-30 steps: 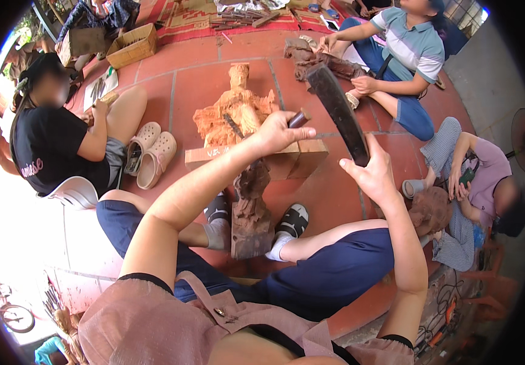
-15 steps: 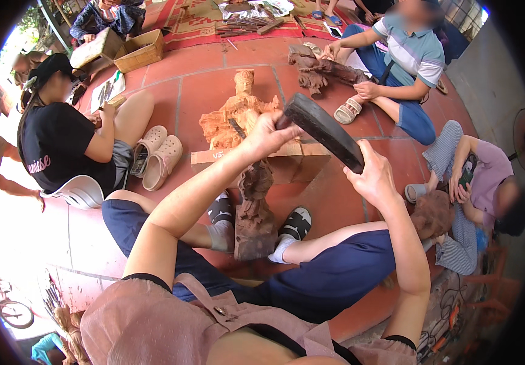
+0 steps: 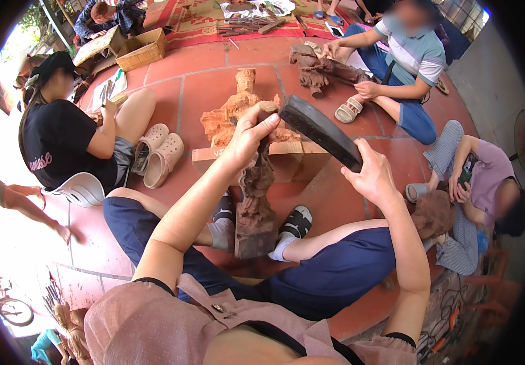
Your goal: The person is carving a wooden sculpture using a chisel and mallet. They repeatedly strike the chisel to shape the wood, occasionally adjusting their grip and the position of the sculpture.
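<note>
My right hand (image 3: 371, 173) grips one end of a dark, bar-shaped wooden mallet (image 3: 322, 134), held raised and slanting up to the left. Its far end is close beside the round handle top of a chisel (image 3: 268, 107) in my left hand (image 3: 247, 139). That hand is closed around the chisel handle, with the shaft pointing down towards a dark brown wood carving (image 3: 256, 210). The carving stands between my feet on a square base. Just behind it, a lighter orange-toned figure carving (image 3: 242, 109) sits partly hidden by my left hand. Where the chisel tip meets the wood is hard to make out.
A pale wooden block (image 3: 210, 157) lies under the orange carving. Clogs (image 3: 164, 161) and a person in black are to the left. Another person handles a brown carving (image 3: 320, 70) at the far right; a seated person is at right. Tools (image 3: 250, 24) lie on a red mat.
My left hand has turned and shifted slightly left, bringing the chisel from a slant to nearly upright. The mallet has moved slightly left. A person's arm has reached in at the left edge.
</note>
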### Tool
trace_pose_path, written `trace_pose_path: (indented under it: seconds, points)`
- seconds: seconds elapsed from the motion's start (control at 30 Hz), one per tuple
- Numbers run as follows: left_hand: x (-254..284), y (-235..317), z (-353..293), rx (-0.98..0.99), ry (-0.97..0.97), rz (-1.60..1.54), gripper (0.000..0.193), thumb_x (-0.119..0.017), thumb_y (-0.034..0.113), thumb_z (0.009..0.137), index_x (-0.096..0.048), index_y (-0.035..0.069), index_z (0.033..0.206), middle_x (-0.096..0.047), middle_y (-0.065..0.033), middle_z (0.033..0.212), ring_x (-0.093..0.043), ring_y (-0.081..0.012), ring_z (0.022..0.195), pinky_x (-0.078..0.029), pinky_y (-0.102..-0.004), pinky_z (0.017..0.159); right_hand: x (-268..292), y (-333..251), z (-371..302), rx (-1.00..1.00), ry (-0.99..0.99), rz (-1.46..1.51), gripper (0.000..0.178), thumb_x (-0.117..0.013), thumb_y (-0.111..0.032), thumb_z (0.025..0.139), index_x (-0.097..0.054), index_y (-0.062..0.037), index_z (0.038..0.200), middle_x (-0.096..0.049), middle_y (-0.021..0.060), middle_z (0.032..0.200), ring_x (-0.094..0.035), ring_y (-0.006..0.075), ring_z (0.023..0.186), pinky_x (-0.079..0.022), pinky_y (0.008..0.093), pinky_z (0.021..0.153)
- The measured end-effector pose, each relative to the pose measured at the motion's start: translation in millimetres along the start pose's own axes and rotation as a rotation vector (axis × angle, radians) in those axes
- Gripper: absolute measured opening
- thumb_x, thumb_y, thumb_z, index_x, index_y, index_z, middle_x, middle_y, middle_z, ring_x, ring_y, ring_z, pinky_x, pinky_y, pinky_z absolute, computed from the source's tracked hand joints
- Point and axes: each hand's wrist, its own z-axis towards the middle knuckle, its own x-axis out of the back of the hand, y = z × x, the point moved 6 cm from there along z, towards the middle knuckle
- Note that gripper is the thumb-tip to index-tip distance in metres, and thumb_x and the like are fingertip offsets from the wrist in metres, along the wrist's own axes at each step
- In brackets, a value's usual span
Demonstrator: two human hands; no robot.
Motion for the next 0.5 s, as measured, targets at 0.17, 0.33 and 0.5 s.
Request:
trace_pose_path:
  seconds: [0.17, 0.33, 0.5]
  points:
    - [4.7, -7.1, 0.0, -0.014, 0.066, -0.161, 0.025, -0.058, 0.03, 0.095, -0.058, 0.006, 0.102, -0.049, 0.003, 0.072, -0.047, -0.0056, 0.058, -0.038, -0.021, 0.052, -0.9, 2.8, 0.9, 0.034, 0.003, -0.024, 0.046, -0.074, -0.015, 0.073, -0.049, -0.0036, 0.11, -0.064, 0.0243, 0.093, -0.062, 0.0436, 0.091, -0.049, 0.0476, 0.076]
    - [13.7, -2.9, 1.5, 0.027, 0.096, 0.008, 0.031, -0.058, 0.033, 0.095, -0.055, 0.005, 0.108, -0.05, -0.0006, 0.073, -0.047, -0.0078, 0.052, -0.04, -0.0227, 0.046, -3.7, 10.0, 1.5, 0.006, 0.025, -0.06, 0.044, -0.074, -0.018, 0.073, -0.051, -0.0067, 0.109, -0.064, 0.0244, 0.088, -0.062, 0.0437, 0.089, -0.049, 0.0477, 0.075]
    - [34.6, 20.7, 14.9, -0.125, 0.144, -0.143, 0.013, -0.058, 0.021, 0.096, -0.058, 0.009, 0.098, -0.056, 0.0013, 0.075, -0.048, -0.0066, 0.053, -0.038, -0.0207, 0.046, 3.5, 4.9, -3.4, -0.015, 0.04, -0.017, 0.045, -0.075, -0.018, 0.073, -0.052, -0.0059, 0.11, -0.066, 0.0211, 0.086, -0.065, 0.0385, 0.084, -0.05, 0.0426, 0.074]
